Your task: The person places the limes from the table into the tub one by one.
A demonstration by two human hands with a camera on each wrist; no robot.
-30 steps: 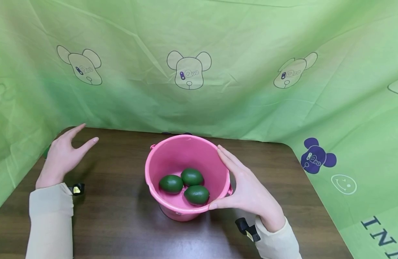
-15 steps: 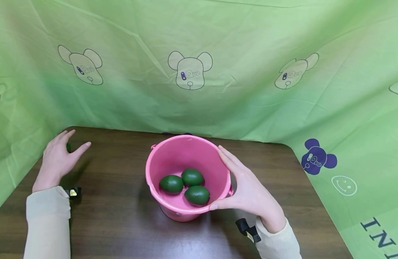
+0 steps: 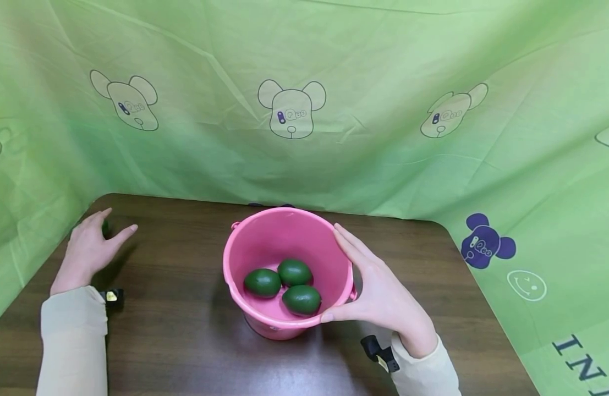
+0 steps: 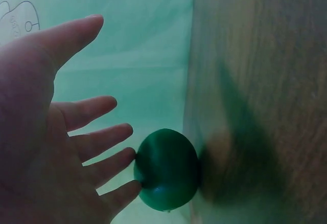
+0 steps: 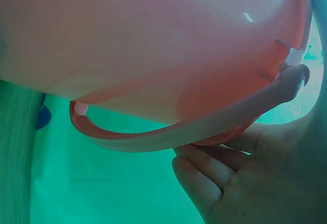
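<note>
A pink bucket (image 3: 264, 322) stands upright on the table, with three dark green avocados (image 3: 302, 300) lying on its bottom. My right hand (image 3: 383, 291) holds the bucket's right side, its thumb at the front of the rim and the fingers farther back. In the right wrist view, the bucket's handle (image 5: 189, 131) hangs down beside the curled fingers. At the far left, my left hand (image 3: 88, 250) is spread beside another avocado (image 4: 166, 170), mostly hidden behind it in the head view. Its fingertips reach the fruit's edge in the left wrist view; whether they touch, I cannot tell.
A dark wooden table (image 3: 175, 330) carries everything. Green printed cloth (image 3: 373, 165) hangs along the back and both sides, close to the left hand. Each wrist wears a small black camera strap (image 3: 380, 352).
My left hand has moved slightly left and lower, its fingers dropping beside the far-left avocado. The right hand stays on the bucket, and the bucket has not moved.
</note>
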